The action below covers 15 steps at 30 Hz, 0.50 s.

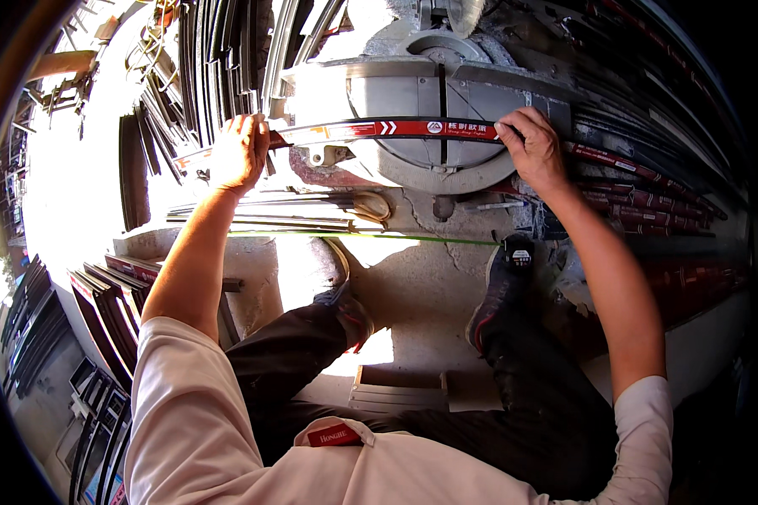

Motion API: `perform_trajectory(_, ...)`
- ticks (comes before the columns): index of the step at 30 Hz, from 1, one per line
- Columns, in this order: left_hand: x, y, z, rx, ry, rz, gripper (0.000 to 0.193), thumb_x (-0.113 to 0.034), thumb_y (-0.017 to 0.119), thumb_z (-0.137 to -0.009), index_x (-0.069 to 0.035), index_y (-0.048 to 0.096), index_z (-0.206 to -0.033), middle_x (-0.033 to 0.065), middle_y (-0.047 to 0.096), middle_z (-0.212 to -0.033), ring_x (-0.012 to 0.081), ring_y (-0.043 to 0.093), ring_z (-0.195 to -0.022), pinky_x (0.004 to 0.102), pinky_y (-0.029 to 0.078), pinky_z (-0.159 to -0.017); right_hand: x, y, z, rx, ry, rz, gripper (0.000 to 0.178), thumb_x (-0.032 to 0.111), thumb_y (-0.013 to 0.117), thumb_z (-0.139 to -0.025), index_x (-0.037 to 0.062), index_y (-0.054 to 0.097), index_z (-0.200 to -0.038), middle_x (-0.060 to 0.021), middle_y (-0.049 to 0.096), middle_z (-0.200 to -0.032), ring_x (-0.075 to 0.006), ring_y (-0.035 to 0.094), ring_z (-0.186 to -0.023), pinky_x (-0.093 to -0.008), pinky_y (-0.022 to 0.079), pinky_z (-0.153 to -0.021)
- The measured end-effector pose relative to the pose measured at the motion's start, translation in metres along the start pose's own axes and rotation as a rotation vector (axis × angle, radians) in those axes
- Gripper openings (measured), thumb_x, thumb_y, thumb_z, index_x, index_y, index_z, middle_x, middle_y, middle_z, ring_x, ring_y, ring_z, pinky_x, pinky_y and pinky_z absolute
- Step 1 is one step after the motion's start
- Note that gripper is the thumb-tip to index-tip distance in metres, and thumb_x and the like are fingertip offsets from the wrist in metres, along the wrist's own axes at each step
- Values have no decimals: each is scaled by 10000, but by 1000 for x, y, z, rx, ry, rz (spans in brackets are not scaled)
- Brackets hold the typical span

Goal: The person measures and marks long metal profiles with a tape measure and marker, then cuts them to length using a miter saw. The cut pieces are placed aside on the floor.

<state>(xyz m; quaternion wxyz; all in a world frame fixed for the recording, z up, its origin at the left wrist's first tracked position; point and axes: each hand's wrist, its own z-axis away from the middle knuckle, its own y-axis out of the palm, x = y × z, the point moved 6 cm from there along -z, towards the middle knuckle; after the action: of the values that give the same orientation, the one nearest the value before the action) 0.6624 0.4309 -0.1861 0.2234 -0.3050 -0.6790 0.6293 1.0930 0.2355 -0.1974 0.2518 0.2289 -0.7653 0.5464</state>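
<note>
Concrete floor (417, 290), partly sunlit; grey mitre saw table (396, 99) ahead, toothed blade (466, 15) partly in view at top; dark metal profiles (219, 63) stacked to left and right; both forearms reach forward, well apart; left hand (242, 156) and right hand (532, 150) each closed on a long red-labelled strip (387, 130); strip spans crosswise between them, above the saw's turntable; contact there cannot be told.

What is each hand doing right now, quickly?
Left hand: closed, holding the long red-and-black strip.
Right hand: closed, pinching the same strip farther right.
</note>
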Motion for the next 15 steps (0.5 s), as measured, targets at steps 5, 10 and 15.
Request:
perform_trajectory(5,-12,-9,18,41,166,95,562,-161,674,-889,-6,536,-1411,217,622,-1304,411,577,-1237,504,448,-1095,2,-1,0,-17,-6,-5,96,143,741,-939,56,705,-950,-108,673,-953,-343,644,-936,-429,514,-841)
perform_trajectory(10,13,7,25,222,44,-92,559,-157,761,-904,-16,535,-1395,179,645,-1195,369,610,-1146,471,459,-1055,3,0,-1,-4,-16,-3,92,133,741,-939,51,700,-952,-108,672,-956,-343,641,-932,-430,513,-841)
perform_trajectory(15,21,14,12,432,90,-76,455,-205,738,-960,-7,537,-1317,183,646,-1170,398,642,-1108,477,513,-981,2,1,1,-11,-17,17,96,139,736,-946,52,698,-960,-112,669,-970,-347,638,-940,-432,511,-846)
